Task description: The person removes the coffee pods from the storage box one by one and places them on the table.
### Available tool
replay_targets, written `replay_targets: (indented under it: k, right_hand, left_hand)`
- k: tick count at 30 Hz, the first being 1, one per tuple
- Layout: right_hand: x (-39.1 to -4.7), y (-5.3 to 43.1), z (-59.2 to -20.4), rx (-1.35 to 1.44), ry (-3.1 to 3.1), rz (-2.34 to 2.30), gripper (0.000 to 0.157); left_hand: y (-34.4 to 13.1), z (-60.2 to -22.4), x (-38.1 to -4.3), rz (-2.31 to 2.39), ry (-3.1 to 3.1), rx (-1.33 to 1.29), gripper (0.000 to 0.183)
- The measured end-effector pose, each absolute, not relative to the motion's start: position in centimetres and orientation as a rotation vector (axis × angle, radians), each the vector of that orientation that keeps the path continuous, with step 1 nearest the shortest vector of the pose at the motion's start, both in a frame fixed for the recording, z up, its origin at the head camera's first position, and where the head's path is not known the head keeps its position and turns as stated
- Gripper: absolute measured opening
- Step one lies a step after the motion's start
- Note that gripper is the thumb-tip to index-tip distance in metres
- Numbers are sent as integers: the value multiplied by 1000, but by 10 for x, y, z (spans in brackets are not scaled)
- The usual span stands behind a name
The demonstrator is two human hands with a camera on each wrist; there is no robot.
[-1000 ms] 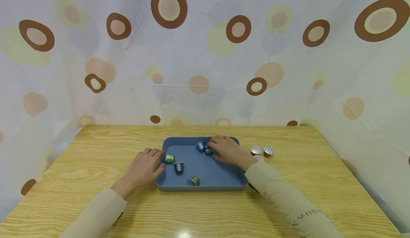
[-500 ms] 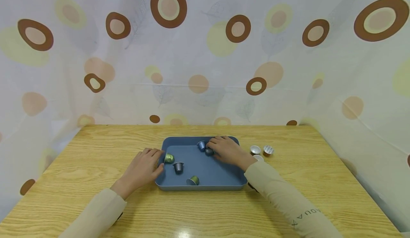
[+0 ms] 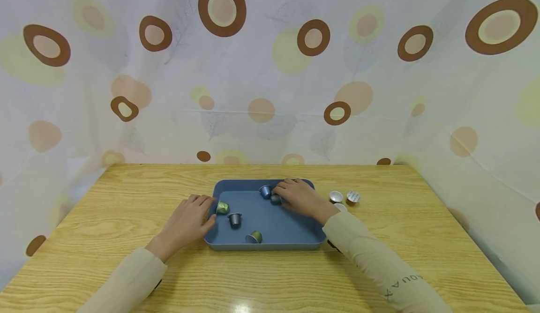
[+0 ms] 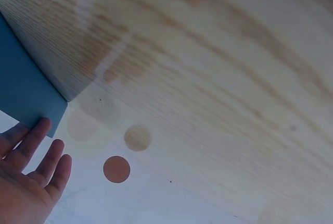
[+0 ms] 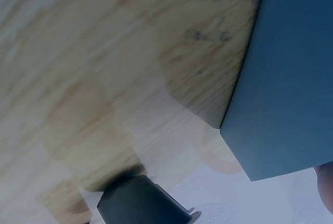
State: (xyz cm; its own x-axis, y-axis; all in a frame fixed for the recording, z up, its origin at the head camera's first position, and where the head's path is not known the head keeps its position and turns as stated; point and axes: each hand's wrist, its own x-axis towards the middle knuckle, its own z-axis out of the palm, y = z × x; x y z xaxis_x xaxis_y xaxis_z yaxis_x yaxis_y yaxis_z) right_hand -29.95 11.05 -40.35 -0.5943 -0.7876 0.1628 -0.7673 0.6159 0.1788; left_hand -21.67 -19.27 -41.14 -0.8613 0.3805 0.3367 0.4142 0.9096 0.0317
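Observation:
A blue tray [image 3: 270, 247] holds several coffee capsules. My left hand [image 3: 185, 221] is at the tray's left side, fingertips at the rim; in the left wrist view its fingers [image 4: 36, 146] lie loosely by the outer wall. Near these fingers are a light green capsule [image 3: 222, 207] and a dark grey capsule [image 3: 235, 220]. My right hand [image 3: 299, 197] reaches over the tray's right side, its fingers and thumb around a dark coffee capsule [image 3: 276, 199]. A blue capsule [image 3: 265, 191] lies just left of it. At the front wall rests an olive-green capsule [image 3: 254, 237].
Right of the tray, on the wooden table [image 3: 379, 238], stand a white-topped capsule [image 3: 335, 197] and a brown capsule with a printed lid [image 3: 353, 197]. Another white-topped one [image 3: 341, 207] is partly behind the right sleeve. A patterned cloth [image 3: 261, 69] hangs behind.
The dark capsule at my right fingers and the blue one beside it have shifted slightly right. My left hand stays at the tray's edge, and the other capsules keep their places.

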Motion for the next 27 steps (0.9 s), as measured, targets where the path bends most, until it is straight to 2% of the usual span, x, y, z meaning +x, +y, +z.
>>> replay_targets:
  k: [27]
  right_hand:
    - [-293,117,-391,1254,-2565,-108,38]
  left_hand:
    - [-192,-411,-216,-138,-2765,-567,39]
